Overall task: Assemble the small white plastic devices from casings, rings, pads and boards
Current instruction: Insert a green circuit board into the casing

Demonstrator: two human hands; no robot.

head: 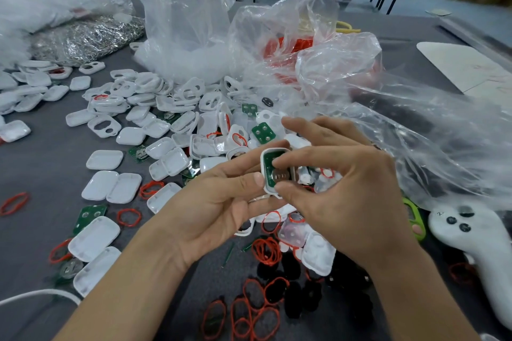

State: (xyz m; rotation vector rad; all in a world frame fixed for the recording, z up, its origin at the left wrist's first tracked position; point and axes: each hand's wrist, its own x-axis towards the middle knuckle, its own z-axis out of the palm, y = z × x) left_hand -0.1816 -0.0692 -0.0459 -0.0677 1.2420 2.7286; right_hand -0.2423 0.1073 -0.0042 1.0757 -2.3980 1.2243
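Casing [266, 174] sits between your two hands, raised just above the table [41, 163] near the middle of the view, open side up. A green board [267, 160] lies inside it, with a round metal part [282, 176] on top of the board.

Your left hand [219, 202] holds the casing from the left: the thumb lies along its near edge and the fingers curl underneath. Your right hand [340, 191] comes in from the right and pinches it, with the index fingertip on the board and the thumb against the casing's lower end. The other right fingers are raised and loosely spread, holding nothing.

Behind your hands lies a wide heap of loose casings [166, 108], some with cut-outs, and a few bare boards [263, 131] among them. Red rings [267, 250] are scattered below your hands and out to the left, and black pads [293, 299] lie near them. Clear bags [188, 22] stand crumpled at the back and trail to the right. A pile of metal rings [88, 39] lies far left, a white controller [476, 241] at the right edge, and a white cable [38, 295] at lower left
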